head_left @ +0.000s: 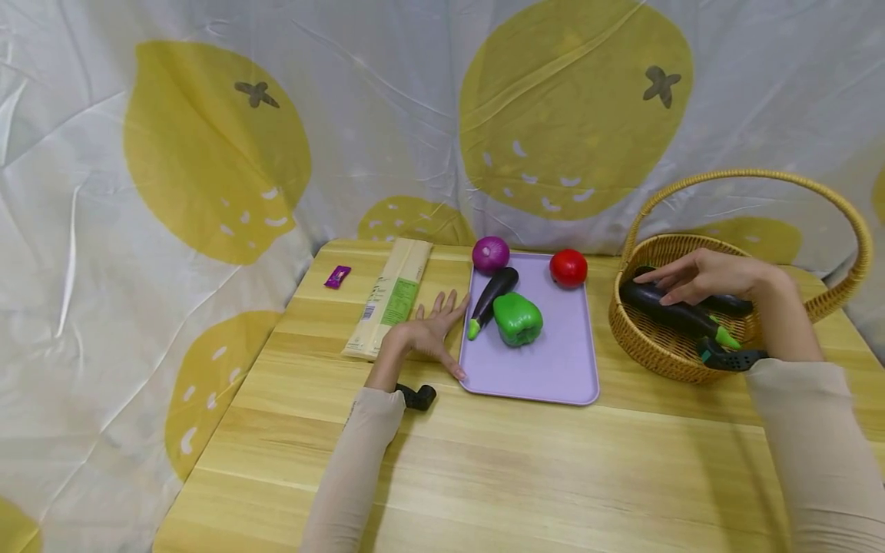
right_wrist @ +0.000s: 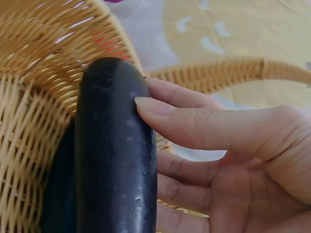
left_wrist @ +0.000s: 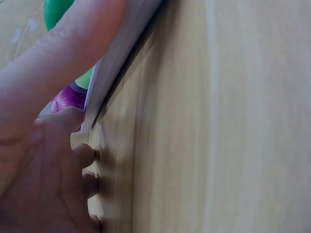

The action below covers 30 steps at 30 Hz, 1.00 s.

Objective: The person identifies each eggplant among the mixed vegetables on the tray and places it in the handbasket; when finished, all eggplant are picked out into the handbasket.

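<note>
In the wicker basket (head_left: 643,349), my right hand (head_left: 719,275) holds a large dark eggplant (head_left: 667,311), thumb on one side and fingers round the other. The right wrist view shows the thumb tip on the eggplant's glossy skin (right_wrist: 114,145), with the other fingers partly hidden behind it. Another dark eggplant (head_left: 733,306) lies beside it in the basket. My left hand (head_left: 427,334) is spread at the left edge of the lilac tray (head_left: 532,376), thumb at its near left corner. A small eggplant (head_left: 498,290), a green bell pepper (head_left: 518,319) and a red tomato (head_left: 568,268) are on the tray.
A purple onion (head_left: 491,254) sits at the tray's far left corner. Left of the tray lie a long flat packet (head_left: 394,296) and a small purple wrapped sweet (head_left: 337,276). The basket's tall handle (head_left: 754,175) arches above the right hand. A lemon-print curtain (head_left: 387,115) hangs behind the table.
</note>
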Each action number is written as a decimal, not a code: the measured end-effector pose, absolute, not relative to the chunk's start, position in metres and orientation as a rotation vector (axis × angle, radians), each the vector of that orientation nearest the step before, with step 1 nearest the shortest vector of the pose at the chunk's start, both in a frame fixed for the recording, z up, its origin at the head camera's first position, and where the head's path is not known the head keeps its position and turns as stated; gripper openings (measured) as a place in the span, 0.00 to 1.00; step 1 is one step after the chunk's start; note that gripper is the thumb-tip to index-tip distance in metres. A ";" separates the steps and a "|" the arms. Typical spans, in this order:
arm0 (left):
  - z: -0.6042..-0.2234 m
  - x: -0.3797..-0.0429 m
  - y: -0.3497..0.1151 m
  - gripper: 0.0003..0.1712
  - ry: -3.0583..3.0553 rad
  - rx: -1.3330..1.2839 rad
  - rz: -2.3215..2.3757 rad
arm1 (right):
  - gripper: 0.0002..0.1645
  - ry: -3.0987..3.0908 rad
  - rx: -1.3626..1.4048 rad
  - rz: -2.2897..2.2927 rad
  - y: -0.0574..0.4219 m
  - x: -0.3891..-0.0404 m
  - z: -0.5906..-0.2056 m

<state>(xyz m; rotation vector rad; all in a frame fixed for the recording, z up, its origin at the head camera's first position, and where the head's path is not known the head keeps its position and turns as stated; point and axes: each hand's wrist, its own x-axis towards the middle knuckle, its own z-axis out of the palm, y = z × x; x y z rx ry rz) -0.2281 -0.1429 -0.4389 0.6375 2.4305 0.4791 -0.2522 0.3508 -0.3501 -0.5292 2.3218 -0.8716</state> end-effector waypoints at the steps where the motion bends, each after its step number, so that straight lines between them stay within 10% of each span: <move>1: -0.439 -0.228 -0.143 0.87 2.430 0.639 0.481 | 0.34 2.325 -0.521 -0.874 0.350 -0.253 -0.352; 30: -0.437 -0.227 -0.142 0.87 2.430 0.636 0.473 | 0.33 2.238 -0.372 -0.851 0.335 -0.260 -0.369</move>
